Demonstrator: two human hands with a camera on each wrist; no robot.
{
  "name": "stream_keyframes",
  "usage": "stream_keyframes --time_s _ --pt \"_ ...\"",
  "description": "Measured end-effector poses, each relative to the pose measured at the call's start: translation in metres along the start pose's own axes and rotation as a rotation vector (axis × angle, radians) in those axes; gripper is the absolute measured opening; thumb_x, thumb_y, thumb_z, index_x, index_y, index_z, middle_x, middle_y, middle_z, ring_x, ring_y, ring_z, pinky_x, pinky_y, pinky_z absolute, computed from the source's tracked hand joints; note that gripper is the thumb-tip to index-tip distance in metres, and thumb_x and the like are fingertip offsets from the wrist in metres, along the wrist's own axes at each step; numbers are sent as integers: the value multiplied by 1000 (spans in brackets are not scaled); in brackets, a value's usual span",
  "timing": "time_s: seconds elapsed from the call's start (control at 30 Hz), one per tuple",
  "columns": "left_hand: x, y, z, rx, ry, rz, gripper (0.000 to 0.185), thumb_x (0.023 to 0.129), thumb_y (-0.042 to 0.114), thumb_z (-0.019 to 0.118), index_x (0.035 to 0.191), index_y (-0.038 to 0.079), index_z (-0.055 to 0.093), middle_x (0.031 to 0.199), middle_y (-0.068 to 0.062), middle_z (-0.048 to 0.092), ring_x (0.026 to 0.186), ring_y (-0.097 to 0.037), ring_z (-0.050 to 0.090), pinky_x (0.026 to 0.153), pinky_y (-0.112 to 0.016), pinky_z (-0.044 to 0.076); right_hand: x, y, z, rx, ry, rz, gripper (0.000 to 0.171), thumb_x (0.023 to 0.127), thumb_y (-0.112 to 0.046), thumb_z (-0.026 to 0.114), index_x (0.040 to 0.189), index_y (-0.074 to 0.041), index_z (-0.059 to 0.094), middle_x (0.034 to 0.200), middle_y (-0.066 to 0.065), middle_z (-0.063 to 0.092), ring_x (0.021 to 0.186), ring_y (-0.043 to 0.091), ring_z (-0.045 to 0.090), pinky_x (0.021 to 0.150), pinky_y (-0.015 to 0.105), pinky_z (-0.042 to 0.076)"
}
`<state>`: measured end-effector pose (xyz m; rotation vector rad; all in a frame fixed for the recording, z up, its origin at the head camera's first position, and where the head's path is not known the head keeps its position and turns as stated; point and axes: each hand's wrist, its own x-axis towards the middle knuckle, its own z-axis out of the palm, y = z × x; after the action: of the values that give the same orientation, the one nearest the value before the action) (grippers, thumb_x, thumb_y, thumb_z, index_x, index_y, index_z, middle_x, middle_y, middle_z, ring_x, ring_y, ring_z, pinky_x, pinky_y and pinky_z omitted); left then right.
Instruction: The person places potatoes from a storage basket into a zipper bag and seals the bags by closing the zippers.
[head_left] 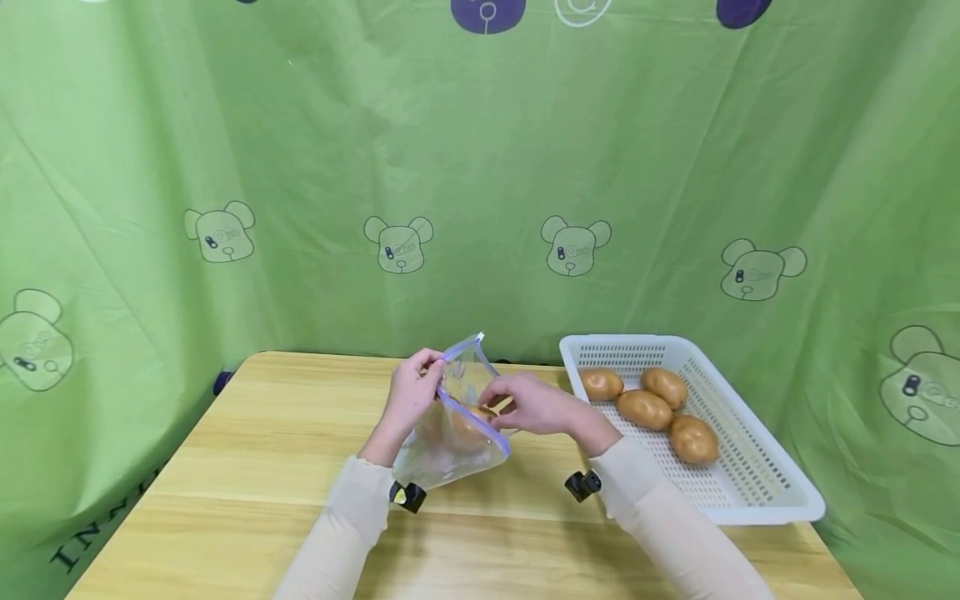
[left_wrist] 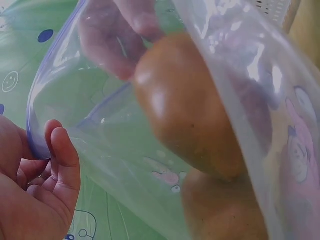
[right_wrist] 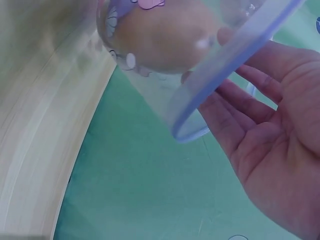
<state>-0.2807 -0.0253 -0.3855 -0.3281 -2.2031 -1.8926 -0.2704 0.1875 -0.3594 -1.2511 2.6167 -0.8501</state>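
Mid-bagging: left hand [head_left: 411,392] pinches zip bag [head_left: 450,442] rim open above counter [head_left: 247,467]. Right hand [head_left: 528,404] at mouth, fingers probably loosely around potato [head_left: 467,427] going in. Next: release, fetch another from basket [head_left: 750,492].

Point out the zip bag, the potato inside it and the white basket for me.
zip bag [head_left: 480,421]: head view, on its purple zip edge.
potato inside the bag [left_wrist: 190,110]: left wrist view, on its brown skin seen through the plastic.
white basket [head_left: 757,475]: head view, on its bare perforated floor.
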Motion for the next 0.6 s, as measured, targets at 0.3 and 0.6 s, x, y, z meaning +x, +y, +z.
stream_keyframes --time_s 0.3,0.6 --pt "0 -1 -2 -2 2 -5 12 94 2 51 96 -5 61 69 -6 51 53 -11 49 49 -30 50 -13 9 -22 27 121 10 25 83 0 68 107 0 65 101 12 66 90 25 64 77 29 55" --pt "-1 -7 -4 4 -20 -17 11 95 0 49 97 -7 57 69 -5 50 53 -11 48 49 -29 51 -44 47 -66 106 256 209 30 84 -3 69 113 2 62 103 10 65 95 25 61 82 30 53"
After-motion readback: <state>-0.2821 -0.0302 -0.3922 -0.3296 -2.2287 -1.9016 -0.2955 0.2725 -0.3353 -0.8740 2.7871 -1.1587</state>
